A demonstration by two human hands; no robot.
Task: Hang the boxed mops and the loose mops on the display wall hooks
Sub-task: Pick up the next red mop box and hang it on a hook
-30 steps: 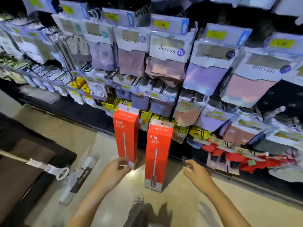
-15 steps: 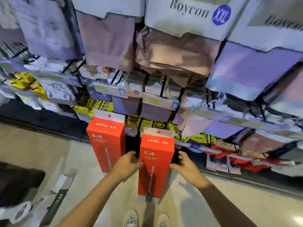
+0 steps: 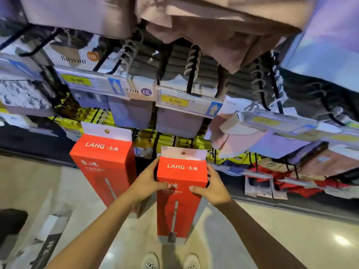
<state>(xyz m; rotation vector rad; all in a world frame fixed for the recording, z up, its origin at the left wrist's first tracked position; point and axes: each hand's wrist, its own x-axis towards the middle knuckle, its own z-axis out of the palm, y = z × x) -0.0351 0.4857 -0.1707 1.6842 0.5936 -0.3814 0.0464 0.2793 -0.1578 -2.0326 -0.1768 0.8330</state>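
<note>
Boxed mop [image 3: 181, 193] now clasped by left hand [image 3: 147, 183] and right hand [image 3: 214, 186], fingers curled round both sides, no longer standing free; ready for lifting toward a hook

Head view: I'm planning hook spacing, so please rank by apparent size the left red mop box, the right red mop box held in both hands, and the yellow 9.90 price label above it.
1-2. Left red mop box and right red mop box: they look alike, and differing nearness plus hidden lower ends prevent ranking.
3. Yellow 9.90 price label: clearly smallest.
</note>
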